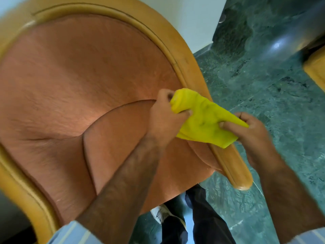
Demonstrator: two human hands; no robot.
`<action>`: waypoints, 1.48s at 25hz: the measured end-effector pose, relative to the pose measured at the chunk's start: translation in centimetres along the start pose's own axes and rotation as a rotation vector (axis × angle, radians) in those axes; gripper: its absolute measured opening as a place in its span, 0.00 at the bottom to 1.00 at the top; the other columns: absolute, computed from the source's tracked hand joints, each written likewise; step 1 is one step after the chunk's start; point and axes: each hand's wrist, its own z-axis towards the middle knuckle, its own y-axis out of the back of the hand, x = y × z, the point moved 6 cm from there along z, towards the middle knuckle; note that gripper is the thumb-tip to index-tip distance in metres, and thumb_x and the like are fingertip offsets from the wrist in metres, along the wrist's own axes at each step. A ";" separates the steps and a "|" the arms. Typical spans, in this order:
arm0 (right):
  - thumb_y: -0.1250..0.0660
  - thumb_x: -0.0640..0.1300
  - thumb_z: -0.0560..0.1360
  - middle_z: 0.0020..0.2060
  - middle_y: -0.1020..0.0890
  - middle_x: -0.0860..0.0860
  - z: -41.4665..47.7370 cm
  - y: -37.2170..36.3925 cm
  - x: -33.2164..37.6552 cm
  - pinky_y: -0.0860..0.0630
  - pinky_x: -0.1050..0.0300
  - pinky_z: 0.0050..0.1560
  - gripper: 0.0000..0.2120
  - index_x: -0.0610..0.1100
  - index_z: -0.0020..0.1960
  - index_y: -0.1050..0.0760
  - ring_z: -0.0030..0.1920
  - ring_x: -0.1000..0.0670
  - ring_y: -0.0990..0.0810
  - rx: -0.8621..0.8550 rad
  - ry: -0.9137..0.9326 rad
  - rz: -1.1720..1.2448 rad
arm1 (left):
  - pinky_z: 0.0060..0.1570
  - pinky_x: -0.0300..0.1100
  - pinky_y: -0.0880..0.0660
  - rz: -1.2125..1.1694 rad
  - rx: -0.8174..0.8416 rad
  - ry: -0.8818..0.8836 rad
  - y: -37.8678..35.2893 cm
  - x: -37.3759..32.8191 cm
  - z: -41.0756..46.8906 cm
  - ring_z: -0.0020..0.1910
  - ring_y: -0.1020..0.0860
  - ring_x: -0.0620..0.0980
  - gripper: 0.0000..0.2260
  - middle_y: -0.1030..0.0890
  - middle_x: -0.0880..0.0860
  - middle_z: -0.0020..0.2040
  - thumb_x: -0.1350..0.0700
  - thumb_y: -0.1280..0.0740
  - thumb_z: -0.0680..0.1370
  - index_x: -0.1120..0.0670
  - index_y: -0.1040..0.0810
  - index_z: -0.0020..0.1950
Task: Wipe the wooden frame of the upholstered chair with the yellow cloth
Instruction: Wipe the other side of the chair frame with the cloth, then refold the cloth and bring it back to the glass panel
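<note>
Gripping yellow cloth (204,118) with left hand (165,117) and right hand (249,131) (both pinching) over wooden frame (230,166).

Place: a furnished indoor room, likely a home or lobby.
Evidence: polished green marble floor (263,95) at 3 o'clock; white wall (197,20) at 12; upholstered chair (79,85).
</note>
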 end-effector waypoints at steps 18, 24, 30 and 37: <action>0.22 0.35 0.70 0.52 0.12 0.37 -21.1 -39.4 1.9 0.14 0.53 0.48 0.16 0.36 0.57 0.16 0.48 0.44 0.12 1.060 -0.137 -0.105 | 0.48 0.56 0.14 -1.073 -0.865 0.269 28.2 26.8 -35.6 0.61 0.15 0.61 0.17 0.15 0.60 0.64 0.60 0.35 0.82 0.58 0.21 0.70; 0.24 0.36 0.75 0.49 0.10 0.43 -34.2 -46.0 -3.9 0.12 0.53 0.46 0.11 0.41 0.57 0.13 0.50 0.45 0.10 1.404 -0.030 -0.398 | 0.60 0.68 0.21 -1.069 -1.278 0.366 24.7 32.7 -52.2 0.66 0.18 0.64 0.20 0.16 0.60 0.67 0.60 0.32 0.78 0.58 0.21 0.70; 0.23 0.36 0.73 0.44 0.09 0.44 -47.3 -46.3 -15.7 0.18 0.55 0.44 0.06 0.41 0.50 0.12 0.44 0.48 0.12 1.716 0.008 -0.732 | 0.58 0.52 0.16 -1.206 -1.715 0.487 13.0 36.7 -67.0 0.61 0.15 0.58 0.17 0.14 0.60 0.63 0.61 0.30 0.76 0.60 0.16 0.64; 0.22 0.36 0.71 0.45 0.12 0.32 -53.2 -40.4 -34.7 0.18 0.34 0.50 0.02 0.39 0.43 0.14 0.43 0.39 0.14 1.752 0.099 -1.252 | 0.45 0.38 0.16 -1.263 -1.892 0.938 -3.5 43.0 -76.2 0.45 0.14 0.48 0.11 0.11 0.59 0.53 0.65 0.28 0.77 0.59 0.14 0.58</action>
